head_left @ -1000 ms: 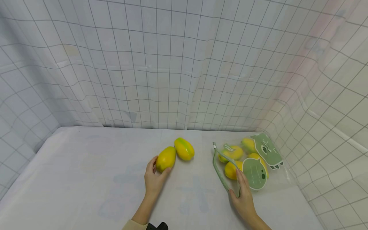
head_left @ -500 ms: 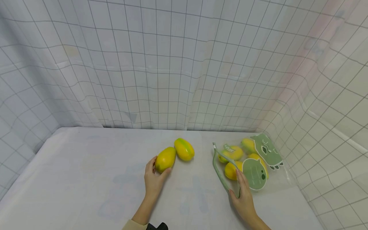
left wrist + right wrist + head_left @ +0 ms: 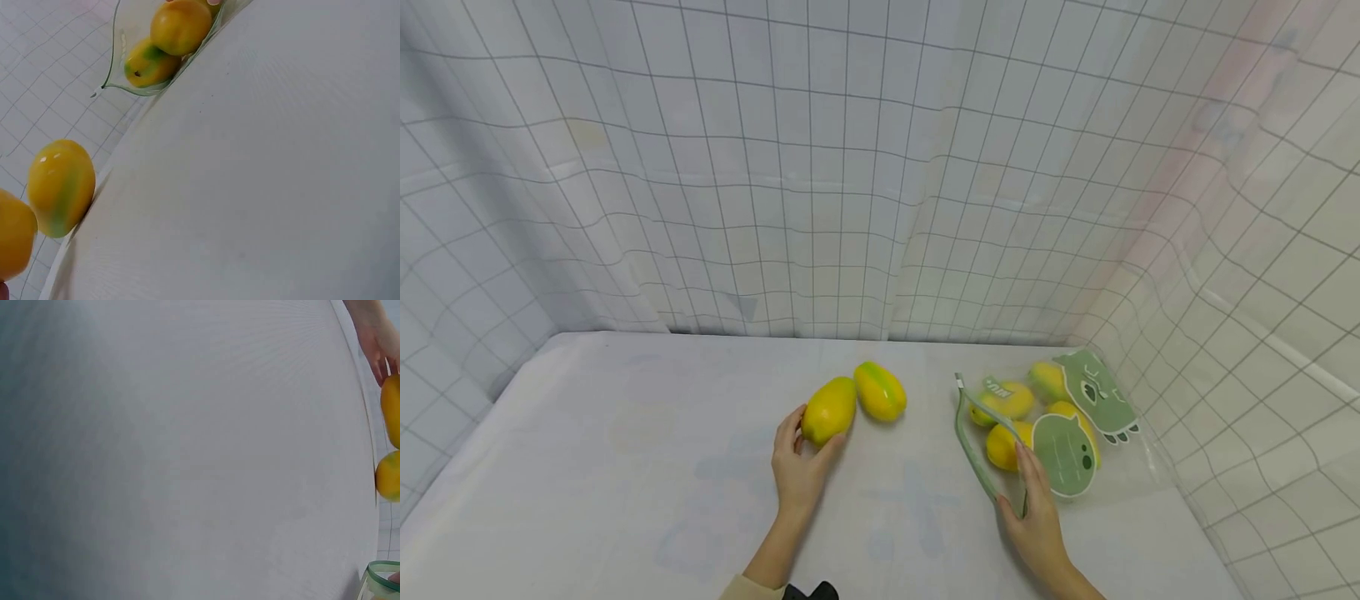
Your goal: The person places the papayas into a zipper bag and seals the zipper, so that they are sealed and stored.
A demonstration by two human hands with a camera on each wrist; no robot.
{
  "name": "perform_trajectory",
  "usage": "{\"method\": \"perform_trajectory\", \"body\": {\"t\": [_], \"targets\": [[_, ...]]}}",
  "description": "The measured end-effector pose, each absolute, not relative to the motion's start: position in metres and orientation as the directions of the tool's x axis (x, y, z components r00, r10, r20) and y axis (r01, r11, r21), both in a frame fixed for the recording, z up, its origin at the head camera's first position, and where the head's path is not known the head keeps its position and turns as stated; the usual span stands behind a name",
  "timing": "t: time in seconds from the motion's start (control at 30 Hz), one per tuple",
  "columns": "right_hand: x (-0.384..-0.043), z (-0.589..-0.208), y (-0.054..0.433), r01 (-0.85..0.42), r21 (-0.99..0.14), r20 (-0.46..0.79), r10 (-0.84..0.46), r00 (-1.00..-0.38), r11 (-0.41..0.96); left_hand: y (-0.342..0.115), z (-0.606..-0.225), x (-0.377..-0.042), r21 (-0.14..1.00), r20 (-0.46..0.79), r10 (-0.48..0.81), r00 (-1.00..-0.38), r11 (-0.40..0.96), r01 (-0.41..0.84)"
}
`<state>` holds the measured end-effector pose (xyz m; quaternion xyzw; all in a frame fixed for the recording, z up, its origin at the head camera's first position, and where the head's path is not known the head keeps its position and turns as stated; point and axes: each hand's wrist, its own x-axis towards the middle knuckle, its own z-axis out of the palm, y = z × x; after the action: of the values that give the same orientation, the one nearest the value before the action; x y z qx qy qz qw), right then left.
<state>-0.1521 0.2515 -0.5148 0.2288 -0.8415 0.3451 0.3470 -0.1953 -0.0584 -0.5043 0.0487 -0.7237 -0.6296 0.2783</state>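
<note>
My left hand point(image 3: 800, 477) grips a yellow mango point(image 3: 830, 408) near the middle of the table, thumb on its near right side and fingers on its left. Just behind it lies a second mango point(image 3: 880, 392), yellow with a green stripe. On the right, my right hand point(image 3: 1039, 525) holds the green-edged mouth of a clear plastic bag point(image 3: 973, 458), thumb at one lip and fingers along the other. The mouth gapes toward the left. Several yellow mangoes point(image 3: 1009, 446) lie inside the bag, partly covered by its green cartoon prints. In the left wrist view the gripped mango point(image 3: 14, 236) is cut off at the edge.
A white cloth covers the table point(image 3: 625, 450). White grid-patterned curtains point(image 3: 850, 167) hang behind it and along both sides. The bag's far end lies close to the right curtain. A black strap device point(image 3: 811, 592) shows by the left sleeve.
My left hand has shifted slightly away from me and to the left with the mango in it. The second mango, the right hand and the bag stay in place.
</note>
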Motion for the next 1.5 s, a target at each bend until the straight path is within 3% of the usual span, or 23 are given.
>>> {"method": "perform_trajectory", "body": {"t": [0.37, 0.8, 1.17, 1.5], "targets": [[-0.153, -0.515, 0.251, -0.634, -0.418, 0.746, -0.151, -0.648, 0.651, -0.047, -0.465, -0.177, 0.92, 0.389, -0.308, -0.868, 0.175, 0.35], [-0.152, -0.512, 0.25, -0.625, -0.428, 0.736, -0.15, -0.66, 0.652, -0.026, -0.464, -0.173, 0.873, 0.486, -0.192, -0.852, 0.154, 0.463], [-0.152, -0.514, 0.251, -0.616, -0.428, 0.731, -0.146, -0.666, 0.661, -0.006, -0.469, -0.174, 0.933, 0.346, 0.061, -0.936, 0.087, 0.35], [-0.153, -0.514, 0.251, -0.618, -0.426, 0.736, -0.144, -0.662, 0.661, 0.01, -0.472, -0.184, 0.951, 0.277, 0.304, -0.912, 0.046, 0.304]]}}
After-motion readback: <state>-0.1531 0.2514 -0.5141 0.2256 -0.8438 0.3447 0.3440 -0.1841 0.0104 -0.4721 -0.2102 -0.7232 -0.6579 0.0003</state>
